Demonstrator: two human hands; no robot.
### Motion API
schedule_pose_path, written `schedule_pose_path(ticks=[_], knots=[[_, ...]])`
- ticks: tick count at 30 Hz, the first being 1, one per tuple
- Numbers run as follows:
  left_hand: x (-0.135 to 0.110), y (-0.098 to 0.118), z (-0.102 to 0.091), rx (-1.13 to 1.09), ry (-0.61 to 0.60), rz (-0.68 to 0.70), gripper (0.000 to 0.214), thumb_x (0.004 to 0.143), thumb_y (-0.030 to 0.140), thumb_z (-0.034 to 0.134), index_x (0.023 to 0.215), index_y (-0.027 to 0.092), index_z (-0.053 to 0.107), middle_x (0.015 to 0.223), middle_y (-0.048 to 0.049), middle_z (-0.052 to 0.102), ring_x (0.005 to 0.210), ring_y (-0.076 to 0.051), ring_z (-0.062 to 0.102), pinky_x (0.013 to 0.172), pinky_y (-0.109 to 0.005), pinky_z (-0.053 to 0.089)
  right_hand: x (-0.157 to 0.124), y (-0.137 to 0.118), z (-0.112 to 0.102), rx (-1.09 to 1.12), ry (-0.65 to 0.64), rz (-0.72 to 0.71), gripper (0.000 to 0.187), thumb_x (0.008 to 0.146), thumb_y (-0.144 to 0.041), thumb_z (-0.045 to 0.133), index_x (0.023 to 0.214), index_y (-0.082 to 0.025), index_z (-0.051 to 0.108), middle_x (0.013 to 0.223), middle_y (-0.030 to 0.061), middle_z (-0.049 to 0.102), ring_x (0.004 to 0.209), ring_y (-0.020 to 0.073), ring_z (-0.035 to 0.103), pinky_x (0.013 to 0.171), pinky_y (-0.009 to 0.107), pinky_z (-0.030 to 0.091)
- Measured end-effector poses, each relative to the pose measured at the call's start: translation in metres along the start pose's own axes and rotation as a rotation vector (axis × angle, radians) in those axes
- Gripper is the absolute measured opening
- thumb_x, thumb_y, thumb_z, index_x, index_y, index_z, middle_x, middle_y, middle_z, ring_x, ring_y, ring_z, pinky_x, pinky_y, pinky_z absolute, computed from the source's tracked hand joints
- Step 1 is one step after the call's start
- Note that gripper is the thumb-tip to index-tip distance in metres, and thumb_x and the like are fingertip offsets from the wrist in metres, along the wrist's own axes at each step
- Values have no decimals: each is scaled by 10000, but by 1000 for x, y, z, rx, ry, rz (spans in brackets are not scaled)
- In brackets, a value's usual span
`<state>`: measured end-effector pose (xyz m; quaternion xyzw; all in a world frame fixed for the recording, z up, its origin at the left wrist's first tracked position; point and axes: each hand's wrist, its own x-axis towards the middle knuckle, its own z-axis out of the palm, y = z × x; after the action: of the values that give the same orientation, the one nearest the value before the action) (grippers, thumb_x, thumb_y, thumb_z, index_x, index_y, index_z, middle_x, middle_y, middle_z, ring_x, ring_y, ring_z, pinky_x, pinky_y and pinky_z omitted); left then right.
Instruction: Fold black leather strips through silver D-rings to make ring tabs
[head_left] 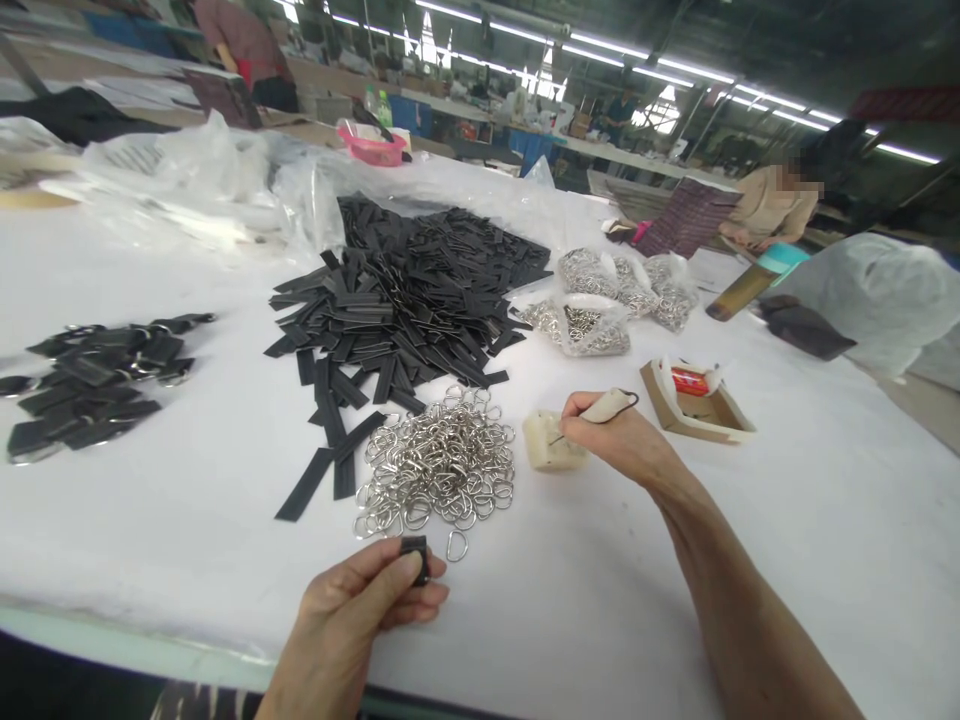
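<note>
My left hand (pixel 367 600) pinches a small folded black strap piece (pixel 415 560) between thumb and fingers, near the table's front edge. A single D-ring (pixel 457 546) lies just beyond its fingertips. The heap of silvery D-rings (pixel 442 455) is spread in front of it. My right hand (pixel 611 435) is closed around a thin-pointed tool (pixel 606 407) with a cream handle and a dark loop at its end. Its thin metal shaft points down at a cream block (pixel 551 445), and whether the tip enters the block I cannot tell. Beyond the rings lies a big pile of flat black strap pieces (pixel 405 300).
Black straps with rings (pixel 97 380) lie in a pile at left. Bags of metal rings (pixel 589 325), an open cardboard box (pixel 701 425) and a bottle (pixel 757 280) stand at right. Plastic sheeting (pixel 202 185) and a pink basket (pixel 373 148) are farther back. Other people work beyond.
</note>
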<state>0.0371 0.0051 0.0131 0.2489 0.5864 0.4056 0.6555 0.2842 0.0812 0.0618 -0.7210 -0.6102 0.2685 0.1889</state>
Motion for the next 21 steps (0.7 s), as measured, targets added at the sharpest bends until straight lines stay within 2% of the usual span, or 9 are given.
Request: schedule_pose_path(ticks=[5, 9, 14, 18, 21], knots=[[-1, 0, 0, -5, -1, -6, 137, 590, 246, 739, 632, 120, 705, 683, -71, 721, 543, -150, 638, 552, -208, 527, 1, -1, 2, 5, -10, -9, 123, 668, -278, 479, 602, -203, 552, 551, -44, 495, 533, 118, 423, 472, 236, 246], [-1, 1, 0, -12, -12, -5, 133, 627, 248, 713, 658, 119, 710, 685, -80, 721, 542, -147, 637, 559, -213, 519, -5, -2, -6, 19, 15, -27, 131, 681, -284, 491, 594, -202, 545, 531, -49, 448, 511, 112, 382, 462, 238, 240], [-3, -2, -1, -44, -112, 14, 119, 678, 247, 692, 666, 128, 701, 708, -66, 716, 575, -147, 646, 589, -233, 522, -19, -8, -16, 135, 34, -56, 161, 695, -315, 521, 587, -198, 543, 502, -43, 418, 493, 111, 355, 450, 242, 226], [-5, -5, -1, -56, -200, 46, 132, 744, 239, 636, 714, 126, 697, 734, -64, 711, 606, -145, 650, 623, -246, 522, -30, -22, -1, 454, -129, -119, 174, 676, -298, 558, 547, -187, 520, 471, -45, 376, 460, 96, 303, 432, 245, 197], [-7, -6, -1, -48, -230, 61, 141, 764, 237, 610, 749, 128, 698, 751, -65, 711, 615, -145, 649, 638, -257, 521, -40, -35, 18, 537, -229, -196, 151, 685, -269, 558, 562, -188, 527, 503, -36, 418, 489, 104, 342, 447, 245, 242]])
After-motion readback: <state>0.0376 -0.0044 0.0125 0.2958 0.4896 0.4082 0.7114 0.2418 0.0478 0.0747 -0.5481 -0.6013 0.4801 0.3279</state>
